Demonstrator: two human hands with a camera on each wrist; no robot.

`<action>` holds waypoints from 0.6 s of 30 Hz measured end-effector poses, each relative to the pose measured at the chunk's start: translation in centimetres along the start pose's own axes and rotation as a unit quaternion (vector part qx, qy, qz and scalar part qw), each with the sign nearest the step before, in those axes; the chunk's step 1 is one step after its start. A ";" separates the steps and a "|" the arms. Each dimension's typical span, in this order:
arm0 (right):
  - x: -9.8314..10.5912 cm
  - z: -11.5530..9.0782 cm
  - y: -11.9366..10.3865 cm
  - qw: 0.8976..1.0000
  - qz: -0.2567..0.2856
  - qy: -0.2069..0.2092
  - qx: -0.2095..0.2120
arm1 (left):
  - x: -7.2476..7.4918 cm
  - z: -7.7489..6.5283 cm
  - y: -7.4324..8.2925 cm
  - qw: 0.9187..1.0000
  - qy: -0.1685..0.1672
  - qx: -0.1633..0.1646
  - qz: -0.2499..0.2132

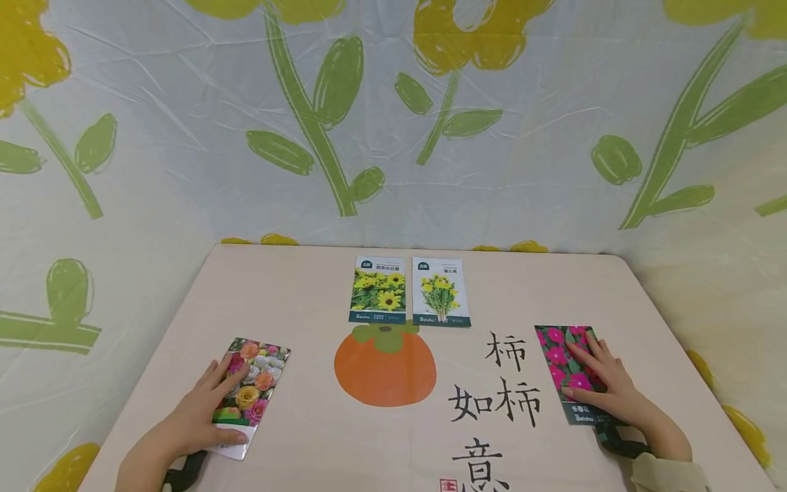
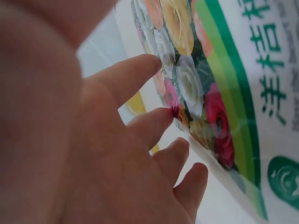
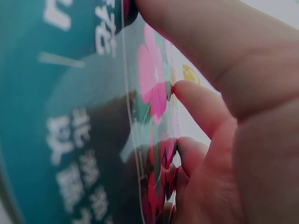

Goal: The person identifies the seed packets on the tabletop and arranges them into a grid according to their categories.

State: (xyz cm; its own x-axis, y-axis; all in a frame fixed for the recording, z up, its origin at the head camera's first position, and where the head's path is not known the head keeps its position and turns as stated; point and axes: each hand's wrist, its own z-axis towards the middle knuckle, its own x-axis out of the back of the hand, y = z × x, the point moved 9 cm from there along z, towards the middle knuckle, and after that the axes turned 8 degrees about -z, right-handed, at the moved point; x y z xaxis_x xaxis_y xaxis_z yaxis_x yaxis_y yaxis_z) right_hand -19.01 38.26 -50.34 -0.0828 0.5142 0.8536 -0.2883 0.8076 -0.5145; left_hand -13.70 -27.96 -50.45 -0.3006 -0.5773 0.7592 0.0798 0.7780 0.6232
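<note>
At the left of the table, my left hand (image 1: 190, 417) rests on a seed packet (image 1: 263, 376) printed with roses of several colours. Its fingers lie spread over the packet's left side, thumb near the white bottom end; the left wrist view shows fingertips touching the rose print (image 2: 189, 84). On the right, my right hand (image 1: 617, 393) lies across a seed packet (image 1: 556, 359) with pink flowers and a dark green lower band. Its thumb and fingertips press on the flower picture, and the right wrist view shows the dark band (image 3: 56, 107) close up. Both packets lie tilted on the tabletop.
Two more seed packets lie side by side toward the back: one with yellow sunflower-like blooms (image 1: 378, 294), one with a bunch of yellow flowers (image 1: 439, 294). The cream tablecloth (image 1: 295, 294) bears a printed persimmon (image 1: 385, 372) and black characters. A flower-patterned curtain (image 1: 479, 184) hangs behind.
</note>
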 end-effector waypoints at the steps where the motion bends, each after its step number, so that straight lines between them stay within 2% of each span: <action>1: 0.0 0.0 0.0 1.000 0.000 -0.001 -0.001 | -0.1 0.0 0.0 1.000 0.000 -0.001 -0.002; 9: 0.2 0.0 -0.5 1.000 -0.004 -0.001 -0.005 | -0.1 -0.2 0.1 1.000 0.007 -0.017 0.000; 18: 0.5 0.0 -0.8 1.000 -0.003 -0.003 -0.007 | -0.3 -0.4 1.1 1.000 0.007 -0.025 0.003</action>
State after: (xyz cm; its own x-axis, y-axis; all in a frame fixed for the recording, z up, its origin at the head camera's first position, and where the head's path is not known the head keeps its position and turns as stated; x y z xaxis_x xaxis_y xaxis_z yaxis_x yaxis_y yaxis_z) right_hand -18.83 37.87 -49.56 -0.0879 0.5077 0.8570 -0.2757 0.8144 -0.5107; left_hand -13.17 -27.09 -49.91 -0.2872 -0.5760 0.7654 0.1299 0.7682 0.6269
